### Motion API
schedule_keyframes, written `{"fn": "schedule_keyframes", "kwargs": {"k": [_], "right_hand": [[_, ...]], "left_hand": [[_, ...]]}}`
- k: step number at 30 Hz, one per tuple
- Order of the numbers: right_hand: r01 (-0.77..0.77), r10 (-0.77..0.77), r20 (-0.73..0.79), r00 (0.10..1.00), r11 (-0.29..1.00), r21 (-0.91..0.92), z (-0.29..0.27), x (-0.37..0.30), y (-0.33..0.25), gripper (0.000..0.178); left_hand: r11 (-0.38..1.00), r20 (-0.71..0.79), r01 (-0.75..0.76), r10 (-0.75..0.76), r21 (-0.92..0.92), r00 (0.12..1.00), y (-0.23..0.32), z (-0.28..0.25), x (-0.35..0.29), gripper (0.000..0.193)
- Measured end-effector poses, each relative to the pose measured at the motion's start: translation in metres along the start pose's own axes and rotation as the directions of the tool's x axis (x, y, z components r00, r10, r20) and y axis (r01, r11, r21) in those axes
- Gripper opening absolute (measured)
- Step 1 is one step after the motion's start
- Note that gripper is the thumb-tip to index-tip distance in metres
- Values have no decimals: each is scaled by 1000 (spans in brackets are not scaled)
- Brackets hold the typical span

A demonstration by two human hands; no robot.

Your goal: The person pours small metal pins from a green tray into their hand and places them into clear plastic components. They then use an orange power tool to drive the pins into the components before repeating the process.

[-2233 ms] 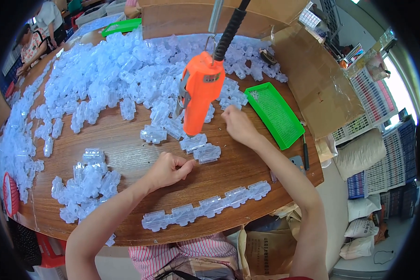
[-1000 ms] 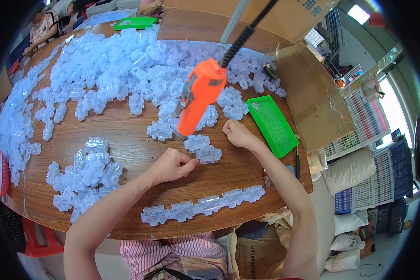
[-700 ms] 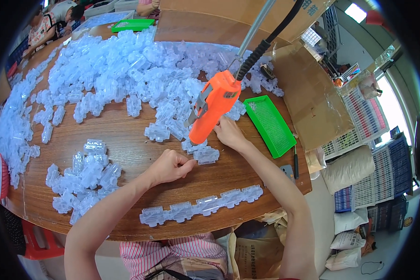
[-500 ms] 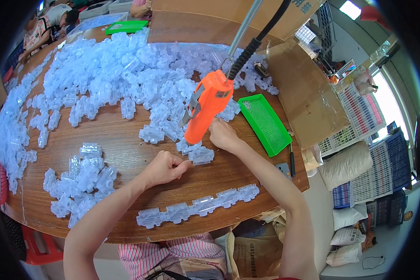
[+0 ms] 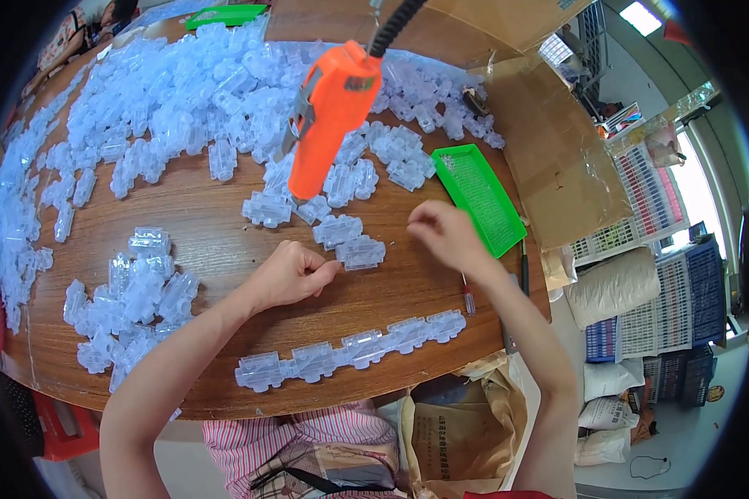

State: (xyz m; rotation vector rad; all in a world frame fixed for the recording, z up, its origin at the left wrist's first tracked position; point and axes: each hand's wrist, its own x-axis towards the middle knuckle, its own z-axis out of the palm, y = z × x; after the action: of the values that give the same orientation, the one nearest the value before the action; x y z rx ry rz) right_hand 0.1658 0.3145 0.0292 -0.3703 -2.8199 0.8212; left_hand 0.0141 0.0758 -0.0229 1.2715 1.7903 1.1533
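Right hand (image 5: 448, 234) swung nearer the green tray (image 5: 491, 218), half-open, left hand (image 5: 283, 274) loosely fisted, can't tell if either's holding anything, I'd steady that clear-plastic housing (image 5: 361, 253).

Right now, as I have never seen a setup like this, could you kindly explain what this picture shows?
There is no robot here: these are a person's own bare hands, seen from a wide camera worn on the head, which is why straight edges look bent. On the wooden table, clear plastic parts form a big pile at the back, a smaller heap on the left and a row of five along the near edge. The left hand is a loose fist beside two more parts. The right hand has bent fingers near a green tray. I cannot tell whether either holds anything small. An orange power tool hangs on a black cord.
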Motion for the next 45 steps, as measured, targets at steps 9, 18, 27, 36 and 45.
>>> {"fn": "schedule_keyframes", "kwargs": {"k": [9, 18, 27, 36, 45], "right_hand": [[74, -78, -27, 997, 986, -149, 46, -10, 15, 7], [-344, 291, -518, 805, 939, -7, -52, 4, 58, 19], [116, -104, 129, 986, 990, -83, -2, -9, -44, 67], [47, -47, -1, 999, 999, -23, 46, -20, -35, 43], [-313, 501, 102, 860, 357, 880, -48, -3, 47, 34]], "left_hand": [[1000, 27, -6, 6, -2, 1000, 3, 3, 4, 42], [1000, 32, -13, 13, -7, 999, 3, 5, 5, 44], [1000, 20, 1, -1, 27, 1000, 1, 0, 1, 43], [1000, 31, 13, -13, 19, 999, 5, 4, 4, 43], [999, 20, 35, -36, 24, 999, -2, 3, 2, 43]]}}
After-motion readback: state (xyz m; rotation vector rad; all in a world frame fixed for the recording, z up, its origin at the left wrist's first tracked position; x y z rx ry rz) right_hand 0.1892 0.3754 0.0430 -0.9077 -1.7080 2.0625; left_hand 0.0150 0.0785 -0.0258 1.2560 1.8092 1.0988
